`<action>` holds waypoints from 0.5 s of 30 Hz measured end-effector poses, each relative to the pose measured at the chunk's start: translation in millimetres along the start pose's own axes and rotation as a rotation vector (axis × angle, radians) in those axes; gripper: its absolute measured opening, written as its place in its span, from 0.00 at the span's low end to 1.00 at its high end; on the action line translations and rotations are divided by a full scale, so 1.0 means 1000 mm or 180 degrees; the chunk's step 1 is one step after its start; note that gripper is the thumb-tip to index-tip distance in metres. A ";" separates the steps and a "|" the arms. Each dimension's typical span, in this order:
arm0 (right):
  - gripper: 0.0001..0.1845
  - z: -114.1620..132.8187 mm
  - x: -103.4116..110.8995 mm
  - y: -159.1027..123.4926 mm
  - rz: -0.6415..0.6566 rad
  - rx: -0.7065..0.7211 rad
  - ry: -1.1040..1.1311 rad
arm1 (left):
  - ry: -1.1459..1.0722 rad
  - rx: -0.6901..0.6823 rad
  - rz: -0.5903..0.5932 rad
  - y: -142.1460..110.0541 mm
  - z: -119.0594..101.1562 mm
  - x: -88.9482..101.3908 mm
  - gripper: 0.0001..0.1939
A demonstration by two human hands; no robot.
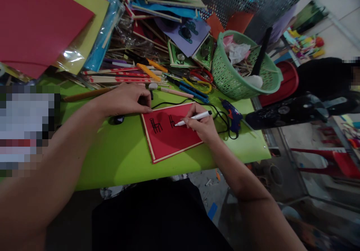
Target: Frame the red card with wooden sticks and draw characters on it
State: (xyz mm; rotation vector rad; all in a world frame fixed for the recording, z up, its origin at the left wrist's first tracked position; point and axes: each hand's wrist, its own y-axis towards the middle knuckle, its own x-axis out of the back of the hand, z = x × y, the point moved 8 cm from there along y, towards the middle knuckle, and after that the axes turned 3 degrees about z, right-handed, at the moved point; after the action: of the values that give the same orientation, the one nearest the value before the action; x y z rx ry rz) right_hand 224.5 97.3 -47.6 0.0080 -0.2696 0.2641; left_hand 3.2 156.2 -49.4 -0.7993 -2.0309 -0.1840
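A red board with a pale wooden frame lies on the lime-green table. Two small black chair-like drawings sit near its top edge. My right hand grips a white marker, whose tip touches the board by the second drawing. My left hand rests curled at the board's upper left corner, fingertips pressing on its edge beside a black cord.
A blue glue gun lies right of the board. A green mesh basket with scraps stands behind it. Pens, sticks, scissors, framed pictures and coloured foam sheets crowd the back. A red stool stands past the table's right edge.
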 end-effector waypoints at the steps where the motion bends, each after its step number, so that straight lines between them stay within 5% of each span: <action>1: 0.10 0.000 0.000 0.000 -0.0002 0.0006 0.0007 | -0.0004 -0.0007 -0.0005 0.000 0.000 0.000 0.15; 15: 0.10 -0.001 0.000 -0.001 0.0016 -0.0020 0.0044 | -0.0012 0.0001 0.0020 0.000 0.002 -0.001 0.15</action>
State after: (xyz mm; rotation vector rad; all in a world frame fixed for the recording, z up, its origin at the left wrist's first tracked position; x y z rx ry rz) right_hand 224.6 96.7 -48.9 -0.0008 -0.2568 0.2681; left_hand 2.5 156.9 -50.8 -0.8064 -2.0315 -0.1787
